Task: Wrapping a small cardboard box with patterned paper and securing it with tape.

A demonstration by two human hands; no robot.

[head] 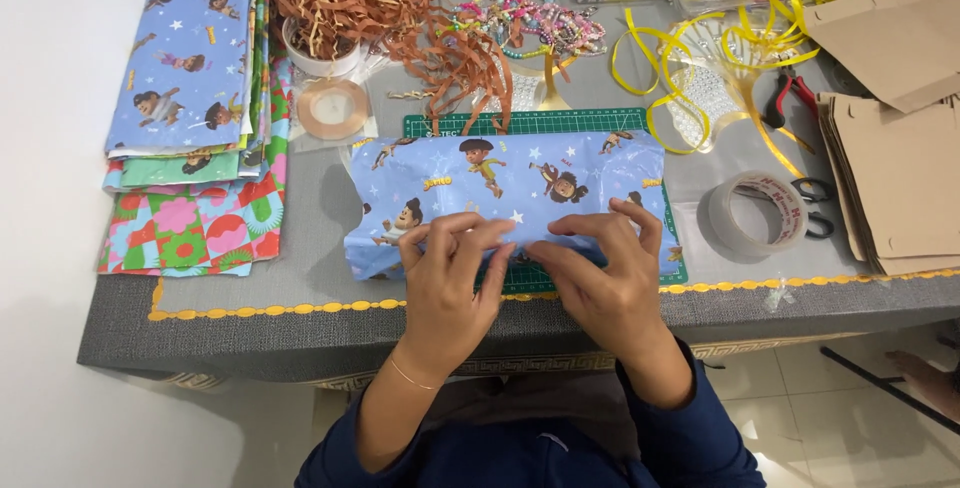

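grip: left hand [447, 273] and right hand [603, 273] both pinch the near long edge of the blue wrapped parcel [505, 188], fingertips meeting mid-edge, thumbs on top; both clenched on the paper fold, nothing else held.
parcel: lies flat across the green cutting mat [540, 124], long side facing the person, right under the fingers and stretching out to both sides of the grip.
fold risk: the paper looks glossy & springy; i judge that if either pinch eases, the fold could pop open, since no tape shows on it.
tear risk: pulling the 2 hands apart too hard could rip the paper at the seam between the fingertips.
skew risk: ends of the parcel are far from the grip w/ nothing weighing them, so pressing on the middle only could twist the wrap crooked.
tape: clear tape roll [757, 212] sits right of the right hand, apart from it; reaching for it means freeing 1 hand, and the fold may slip then.
scissors: black-handled scissors [818, 207] just past the tape, further right.
beyond grip: brown paper shreds [380, 8] & yellow ribbon [720, 38] behind the parcel; strands near the mat could catch in the fold.
left of grip: stack of wrapping sheets [190, 108], well apart.
edge: grey table [250, 293] rim is just below the wrists; parcel's near edge is close to it, could slide off if nudged.
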